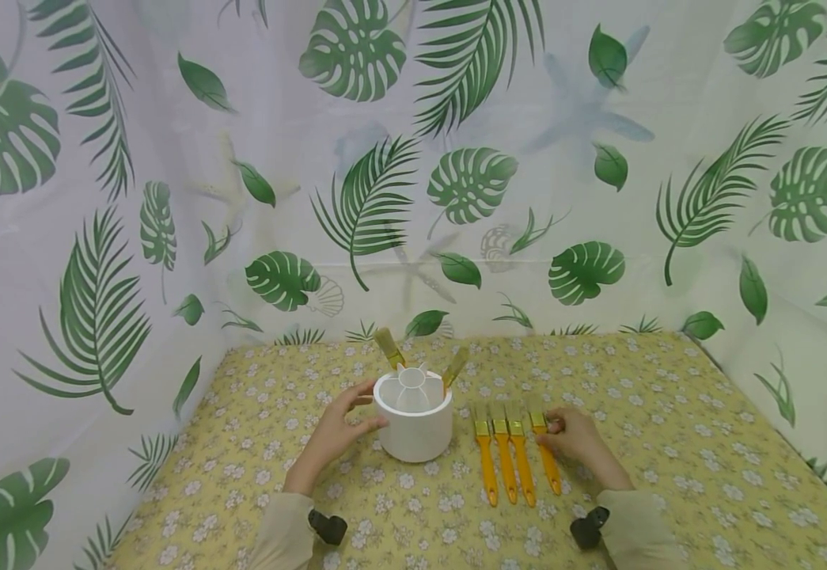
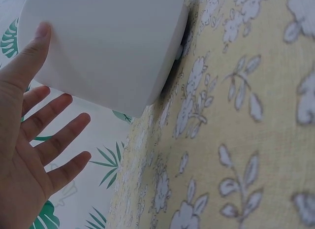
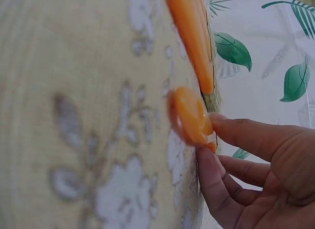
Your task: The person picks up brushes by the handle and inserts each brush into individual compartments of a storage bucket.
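Observation:
A white round holder (image 1: 416,438) with a divided inside stands on the table. Two paintbrushes lean in it bristles up, one at the back left (image 1: 388,347) and one at the right (image 1: 455,367). My left hand (image 1: 335,431) is at the holder's left side, its thumb (image 2: 40,39) touching the wall and its other fingers loosely spread. To the right, three orange-handled paintbrushes (image 1: 504,461) lie side by side. My right hand (image 1: 582,440) pinches another paintbrush (image 1: 549,467) between thumb and fingers, just right of that row. This brush lies on or close to the cloth.
A yellow flowered cloth (image 1: 256,412) covers the table. Behind and at both sides hang white curtains (image 1: 399,309) printed with green leaves. Dark wrist cameras sit on the left wrist (image 1: 328,526) and right wrist (image 1: 589,528).

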Demonstrator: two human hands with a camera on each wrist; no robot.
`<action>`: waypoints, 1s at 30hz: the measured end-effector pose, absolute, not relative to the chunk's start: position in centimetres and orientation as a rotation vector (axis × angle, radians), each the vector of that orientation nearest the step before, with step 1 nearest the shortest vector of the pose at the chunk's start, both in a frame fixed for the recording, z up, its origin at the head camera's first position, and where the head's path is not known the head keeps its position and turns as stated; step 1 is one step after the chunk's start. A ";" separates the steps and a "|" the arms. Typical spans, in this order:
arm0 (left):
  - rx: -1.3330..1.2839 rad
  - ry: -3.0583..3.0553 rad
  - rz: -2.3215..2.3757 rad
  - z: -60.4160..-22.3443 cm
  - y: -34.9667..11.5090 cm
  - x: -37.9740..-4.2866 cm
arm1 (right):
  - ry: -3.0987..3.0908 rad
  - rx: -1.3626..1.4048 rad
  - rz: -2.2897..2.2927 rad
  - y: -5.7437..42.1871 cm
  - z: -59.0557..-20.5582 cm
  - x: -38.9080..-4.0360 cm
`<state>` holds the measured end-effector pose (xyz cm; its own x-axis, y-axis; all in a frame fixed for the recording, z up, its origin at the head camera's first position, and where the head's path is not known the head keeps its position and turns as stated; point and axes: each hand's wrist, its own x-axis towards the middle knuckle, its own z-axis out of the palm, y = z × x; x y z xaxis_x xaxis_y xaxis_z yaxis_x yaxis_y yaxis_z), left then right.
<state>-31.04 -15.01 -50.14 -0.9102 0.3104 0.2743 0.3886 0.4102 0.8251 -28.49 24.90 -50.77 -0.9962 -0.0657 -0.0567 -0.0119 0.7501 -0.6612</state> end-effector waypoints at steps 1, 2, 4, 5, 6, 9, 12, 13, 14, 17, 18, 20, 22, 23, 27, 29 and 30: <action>-0.639 -2.570 -1.537 -50.1 -15.0 -31.0 | 2.863 -0.053 -1.088 24.8 -50.8 -28.5; -0.638 -2.569 -1.536 -50.1 -15.0 -31.0 | 2.858 -0.047 -1.093 24.8 -50.7 -28.5; -0.638 -2.566 -1.537 -50.1 -14.9 -31.0 | 2.843 -0.034 -1.109 24.7 -50.7 -28.4; -0.638 -2.565 -1.539 -50.0 -14.9 -30.9 | 2.838 -0.029 -1.117 24.6 -50.7 -28.4; -0.637 -2.565 -1.541 -50.0 -14.9 -30.9 | 2.835 -0.027 -1.123 24.6 -50.6 -28.4; -0.633 -2.566 -1.547 -50.0 -14.9 -30.8 | 2.830 -0.018 -1.133 24.5 -50.5 -28.2; -0.632 -2.564 -1.551 -49.9 -14.9 -30.8 | 2.828 -0.015 -1.133 24.4 -50.5 -28.2; -0.632 -2.561 -1.553 -49.9 -14.8 -30.8 | 2.828 -0.009 -1.134 24.4 -50.5 -28.2; -0.633 -2.560 -1.549 -49.9 -14.8 -30.8 | 2.829 -0.007 -1.133 24.4 -50.6 -28.2; -0.627 -2.563 -1.530 -49.7 -14.7 -30.5 | 2.838 -0.001 -1.124 24.4 -50.7 -28.3; -0.628 -2.559 -1.532 -49.6 -14.7 -30.5 | 2.840 -0.001 -1.123 24.5 -50.7 -28.4; -0.620 -2.555 -1.539 -49.3 -14.5 -30.2 | 2.840 0.002 -1.123 24.5 -50.8 -28.4; -0.614 -2.551 -1.550 -49.0 -14.3 -30.0 | 2.825 0.005 -1.147 24.4 -50.8 -28.4; -0.611 -2.546 -1.559 -48.9 -14.3 -29.9 | 2.817 0.003 -1.160 24.4 -50.8 -28.3; -0.612 -2.546 -1.552 -48.9 -14.3 -29.8 | 2.795 -0.013 -1.202 24.4 -50.7 -28.2; -0.612 -2.554 -1.543 -49.2 -14.4 -30.0 | 2.795 -0.021 -1.200 24.4 -50.7 -28.1; -0.616 -2.558 -1.538 -49.3 -14.5 -30.1 | 2.799 -0.021 -1.194 24.4 -50.7 -28.1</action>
